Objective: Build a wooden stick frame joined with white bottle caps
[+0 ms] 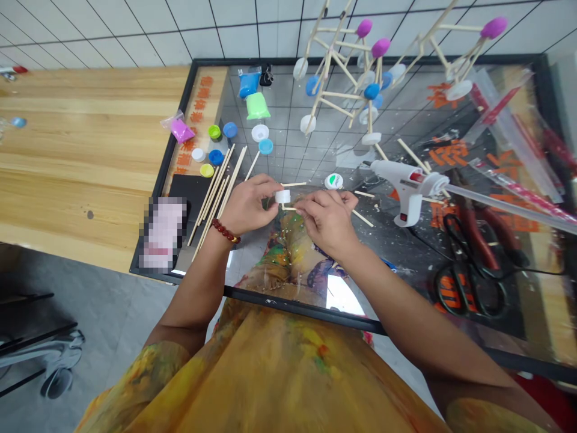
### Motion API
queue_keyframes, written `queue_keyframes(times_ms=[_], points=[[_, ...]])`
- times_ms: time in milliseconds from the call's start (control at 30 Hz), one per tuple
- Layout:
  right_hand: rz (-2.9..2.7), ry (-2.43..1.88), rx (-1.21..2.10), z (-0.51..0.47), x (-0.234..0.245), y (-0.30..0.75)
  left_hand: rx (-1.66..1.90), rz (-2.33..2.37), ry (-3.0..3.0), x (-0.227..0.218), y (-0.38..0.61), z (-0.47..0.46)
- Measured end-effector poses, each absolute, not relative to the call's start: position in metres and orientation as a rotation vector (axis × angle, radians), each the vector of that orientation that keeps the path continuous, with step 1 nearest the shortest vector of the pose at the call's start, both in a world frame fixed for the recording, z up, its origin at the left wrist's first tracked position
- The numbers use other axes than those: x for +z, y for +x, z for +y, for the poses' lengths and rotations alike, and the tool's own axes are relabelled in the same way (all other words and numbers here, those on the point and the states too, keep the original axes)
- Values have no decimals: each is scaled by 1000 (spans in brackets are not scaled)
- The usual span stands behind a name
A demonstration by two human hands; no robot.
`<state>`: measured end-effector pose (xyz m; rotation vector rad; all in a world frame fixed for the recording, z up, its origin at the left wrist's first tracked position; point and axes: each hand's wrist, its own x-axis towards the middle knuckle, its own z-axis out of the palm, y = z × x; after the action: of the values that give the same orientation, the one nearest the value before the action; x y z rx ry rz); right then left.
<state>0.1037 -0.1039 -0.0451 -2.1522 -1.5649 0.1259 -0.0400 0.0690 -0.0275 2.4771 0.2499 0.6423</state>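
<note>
Over the glass tabletop [302, 157], your left hand [247, 204] pinches the white cap [283, 196] and your right hand [331, 221] pinches a short stick [289, 208] just under it; hold both steady, with the cap level

Can count two hands [247, 205], one held cap [283, 196], one held stick [290, 208], eight loose caps [265, 146], three purple balls [381, 47], three clay packets [258, 106], one glue gun [407, 187], one clip [266, 76], one bracelet [224, 231].

Bright, even light, soft shadows; hard white glare [345, 294] on glass panel [247, 258], btm ctr. Wide-angle bend in wall tiles [135, 36], upper L; phone [163, 233] pixelated, L side. Far R prob. a bit soft.
</note>
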Motion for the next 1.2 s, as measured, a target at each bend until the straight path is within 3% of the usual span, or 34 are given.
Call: queue_keyframes(times_ms=[1200], points=[[-1502, -2186, -18, -119, -34, 119, 569, 317, 2533, -30, -41, 68]])
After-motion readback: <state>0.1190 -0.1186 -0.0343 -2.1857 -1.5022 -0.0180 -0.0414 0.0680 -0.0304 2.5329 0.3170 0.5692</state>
